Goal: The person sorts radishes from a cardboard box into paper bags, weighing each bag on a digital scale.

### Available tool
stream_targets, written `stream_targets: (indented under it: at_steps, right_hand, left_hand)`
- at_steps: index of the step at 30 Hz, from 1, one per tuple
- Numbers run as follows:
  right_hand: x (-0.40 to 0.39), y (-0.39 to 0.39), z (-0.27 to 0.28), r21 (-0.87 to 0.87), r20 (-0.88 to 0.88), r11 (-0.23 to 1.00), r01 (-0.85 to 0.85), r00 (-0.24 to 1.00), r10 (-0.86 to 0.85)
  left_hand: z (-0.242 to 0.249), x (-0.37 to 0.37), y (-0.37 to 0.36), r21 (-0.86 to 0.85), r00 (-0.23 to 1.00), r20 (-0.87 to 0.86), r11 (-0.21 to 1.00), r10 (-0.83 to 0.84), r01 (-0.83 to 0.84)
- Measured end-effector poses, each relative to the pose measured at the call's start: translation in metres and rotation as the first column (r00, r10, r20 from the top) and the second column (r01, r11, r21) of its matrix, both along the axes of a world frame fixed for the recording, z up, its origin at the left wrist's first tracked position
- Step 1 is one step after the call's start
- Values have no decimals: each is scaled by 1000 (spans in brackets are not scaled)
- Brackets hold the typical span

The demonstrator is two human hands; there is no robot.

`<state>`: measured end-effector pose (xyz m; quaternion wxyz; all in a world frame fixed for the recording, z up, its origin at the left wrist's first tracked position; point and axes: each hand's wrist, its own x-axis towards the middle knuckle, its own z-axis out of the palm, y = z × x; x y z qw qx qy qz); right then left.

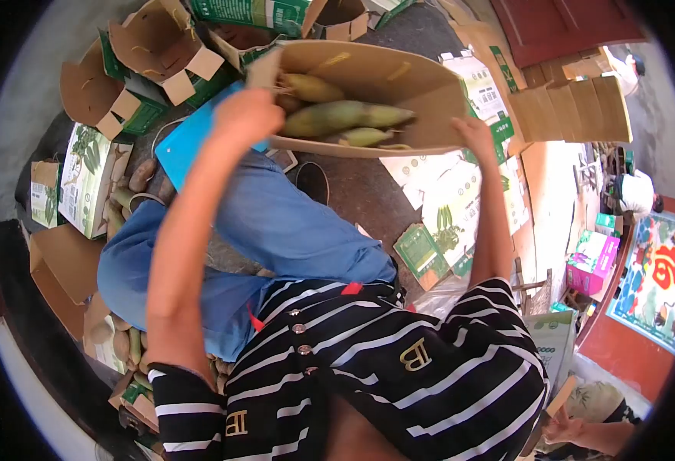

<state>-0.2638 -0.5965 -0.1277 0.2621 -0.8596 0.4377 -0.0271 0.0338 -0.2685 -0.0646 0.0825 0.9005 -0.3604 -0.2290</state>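
Note:
A brown cardboard box (430,96) is held out in front of me, its open side facing me. Inside lie several long, tapered green-brown vegetables (326,117); their exact kind is not clear. My left hand (247,119) is closed at the left end of the box, slightly blurred. At the right end, my right hand (474,138) grips the rim near the corner. The box is above the floor, beyond my knees.
Open cartons (164,54) stand at the upper left. Loose vegetables (134,346) lie around my legs, beside a blue panel (180,150). Flattened printed cardboard (449,223) covers floor to the right. Another person's hand (564,430) shows at lower right, near a purple box (591,261).

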Motion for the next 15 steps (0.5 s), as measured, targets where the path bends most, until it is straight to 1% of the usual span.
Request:
stream_targets:
  at_steps: [2,4,5,6,7,8,9,10,11,12,13,14,15]
  right_hand:
    - [-52,-50,-3,-95,19,995,36,999,-35]
    - [-87,-57,28,-101,9,983,154,988,-154]
    - [-108,-61,29,-102,-36,973,206,977,-211]
    - [-131,-67,22,-107,-74,959,261,960,-269]
    - [-158,-76,9,-114,-109,942,315,939,-327]
    - [-201,-90,-30,-327,-249,925,196,926,-284]
    - [-234,-72,-60,-607,-388,790,-83,899,-204]
    - [-299,-84,-105,-492,-723,842,-221,643,-253]
    - [-339,-61,-107,-461,-695,879,-120,665,-273]
    - [-360,-42,-111,-298,-219,755,585,727,-650]
    - [-377,-24,-112,209,140,341,917,317,-938]
    - [-370,0,-94,130,162,336,933,315,-935]
    - [-382,6,-91,98,129,334,938,321,-938]
  left_hand:
    - [-13,-40,-34,-72,993,-93,995,-74,67]
    - [-48,-74,-63,-171,981,-147,980,-130,104]
    - [-56,-91,-72,-205,972,-172,971,-160,123]
    - [-59,-104,-79,-240,963,-190,960,-192,144]
    - [-46,-114,-78,-338,958,-160,925,-237,172]
    - [-33,-114,-74,-390,946,-137,894,-293,220]
    - [-22,-107,-65,-438,932,-115,859,-345,264]
    - [-13,-97,-54,-485,916,-84,819,-391,306]
    - [-8,-82,-38,-526,908,-88,793,-410,307]
    - [-4,-66,-19,-565,897,-96,766,-431,307]
    - [9,-52,-2,-527,903,-120,797,-413,295]
    - [24,-38,13,-486,907,-140,826,-397,286]
    - [32,-24,27,-460,908,-98,827,-408,322]
